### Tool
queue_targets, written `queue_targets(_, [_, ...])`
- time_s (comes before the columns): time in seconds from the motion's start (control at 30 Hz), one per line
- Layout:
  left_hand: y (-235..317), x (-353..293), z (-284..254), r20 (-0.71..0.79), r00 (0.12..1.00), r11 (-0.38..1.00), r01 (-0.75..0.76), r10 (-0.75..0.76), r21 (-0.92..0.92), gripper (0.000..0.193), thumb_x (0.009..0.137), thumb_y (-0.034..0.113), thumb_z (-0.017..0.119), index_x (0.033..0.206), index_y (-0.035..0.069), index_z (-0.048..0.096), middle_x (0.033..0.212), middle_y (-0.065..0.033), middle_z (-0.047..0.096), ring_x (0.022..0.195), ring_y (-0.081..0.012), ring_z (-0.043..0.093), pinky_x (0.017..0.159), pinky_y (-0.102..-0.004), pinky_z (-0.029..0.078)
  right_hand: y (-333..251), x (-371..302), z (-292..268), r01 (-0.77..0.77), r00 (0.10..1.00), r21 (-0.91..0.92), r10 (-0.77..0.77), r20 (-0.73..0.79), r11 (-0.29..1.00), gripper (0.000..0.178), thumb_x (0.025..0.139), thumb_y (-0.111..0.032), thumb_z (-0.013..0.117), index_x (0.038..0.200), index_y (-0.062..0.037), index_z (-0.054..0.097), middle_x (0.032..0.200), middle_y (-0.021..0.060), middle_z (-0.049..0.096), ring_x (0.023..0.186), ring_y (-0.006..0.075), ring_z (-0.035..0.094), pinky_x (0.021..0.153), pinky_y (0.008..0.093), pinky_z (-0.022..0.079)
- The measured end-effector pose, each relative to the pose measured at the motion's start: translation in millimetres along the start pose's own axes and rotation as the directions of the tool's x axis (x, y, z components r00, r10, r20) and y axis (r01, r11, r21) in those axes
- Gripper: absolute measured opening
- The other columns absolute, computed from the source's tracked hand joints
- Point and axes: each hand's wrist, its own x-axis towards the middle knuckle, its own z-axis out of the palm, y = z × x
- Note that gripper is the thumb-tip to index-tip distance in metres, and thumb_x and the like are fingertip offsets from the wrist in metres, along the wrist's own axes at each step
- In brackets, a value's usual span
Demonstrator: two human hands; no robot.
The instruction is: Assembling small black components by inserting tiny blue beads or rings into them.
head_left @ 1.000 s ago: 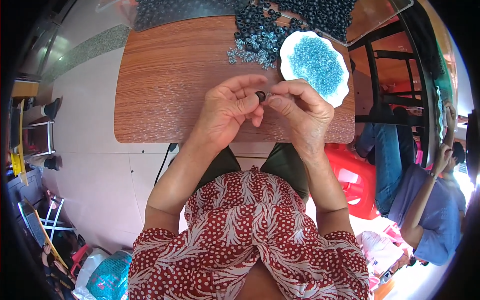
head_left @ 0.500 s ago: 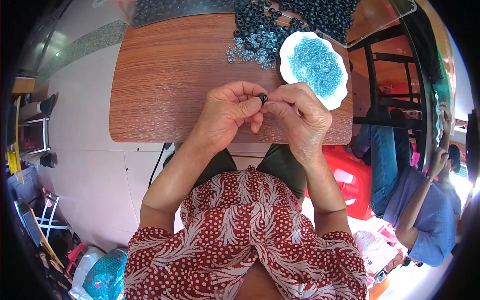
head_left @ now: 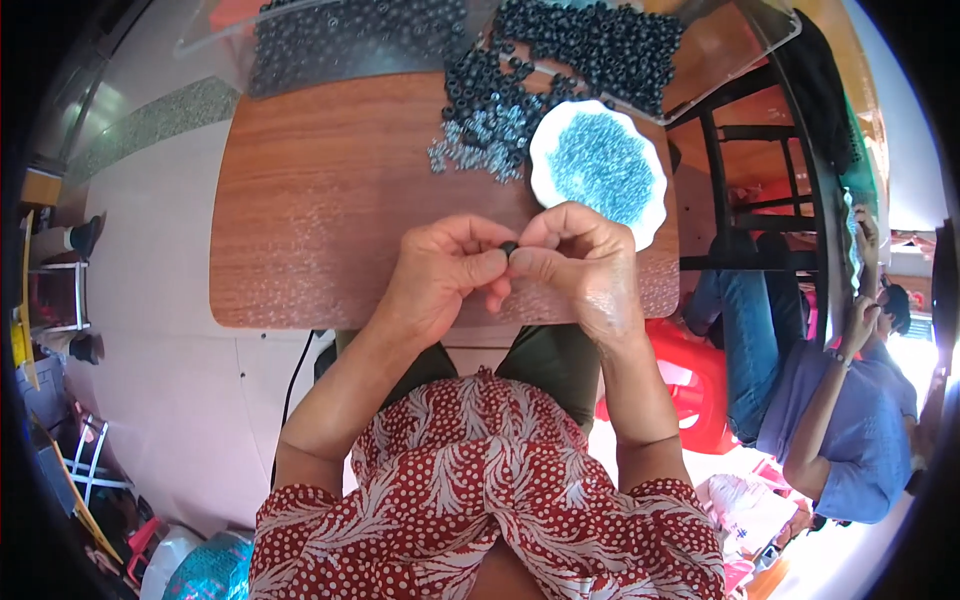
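Note:
Over the near part of the table, my left hand (head_left: 435,278) pinches a small round black piece (head_left: 509,248) between thumb and forefinger. The thumb and forefinger of my right hand (head_left: 592,268) are pressed together against its right side; whatever sits between those fingertips is hidden. Just beyond the right hand stands a white scalloped dish (head_left: 656,215) full of tiny clear bluish plastic pieces (head_left: 603,165). Left of the dish, loose clear pieces (head_left: 478,145) lie in a heap, touching a pile of black ring-shaped pieces (head_left: 470,85).
A transparent tray holding many black rings (head_left: 600,45) spans the far side of the wooden table (head_left: 310,180). To the right are a dark metal frame (head_left: 716,180), a red plastic stool (head_left: 705,390) and a seated person in blue (head_left: 845,430) with raised hands.
The whole view has shifted, so table and hands sit lower in the picture. Both hands still meet at the black piece, which is turned slightly and more covered by the fingers.

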Motion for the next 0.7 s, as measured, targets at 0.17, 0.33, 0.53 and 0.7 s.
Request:
queue_targets(0.17, [-1.1,5.6,7.4,0.037,0.999,0.994,0.005,-0.001,-0.106,0.016,0.083,0.003,0.059,0.097,-0.004,0.056,0.078,-0.0101,0.060,0.059,-0.0142,0.057,0.050,-0.0250,0.047,-14.1,8.3,-4.7,-0.189,0.976,0.259,0.152,0.155,0.947,0.010,0.074,-0.001,0.068,0.076,-0.0015,0.059,0.068,0.0032,0.061,0.056,0.0064,0.051,0.052,0.0180,0.038])
queue_targets(0.33, [3.9,17.6,1.2,0.145,0.989,0.959,0.046,-0.005,-0.280,0.022,0.081,0.013,0.063,0.097,0.000,0.055,0.073,-0.0075,0.057,0.058,-0.0124,0.052,0.047,-0.0265,0.037,-14.8,31.9,-17.4,0.000,0.999,-0.069,-0.002,-0.034,0.998,0.009,0.076,-0.006,0.067,0.081,-0.0011,0.061,0.068,0.0012,0.060,0.057,0.0055,0.049,0.049,0.0186,0.036])
queue_targets(0.53, [3.4,30.3,-8.7,0.204,0.979,0.965,0.065,-0.012,-0.253,0.021,0.081,0.014,0.064,0.095,0.000,0.055,0.073,-0.0076,0.056,0.056,-0.0127,0.051,0.047,-0.0270,0.039,-4.9,127.8,-82.1,0.137,0.940,-0.382,-0.242,-0.240,0.914,0.012,0.074,-0.004,0.063,0.086,-0.0010,0.063,0.070,0.0000,0.060,0.058,0.0059,0.050,0.049,0.0191,0.036])
queue_targets(0.7, [-3.4,34.0,-12.4,0.153,0.988,0.971,0.068,-0.033,-0.231,0.019,0.082,0.011,0.063,0.094,-0.001,0.056,0.075,-0.0087,0.058,0.056,-0.0129,0.051,0.048,-0.0274,0.040,11.8,183.4,-96.6,0.212,0.897,-0.713,-0.423,-0.129,0.668,0.012,0.075,-0.002,0.059,0.084,0.0003,0.066,0.068,0.0014,0.062,0.061,0.0076,0.055,0.054,0.0217,0.043])
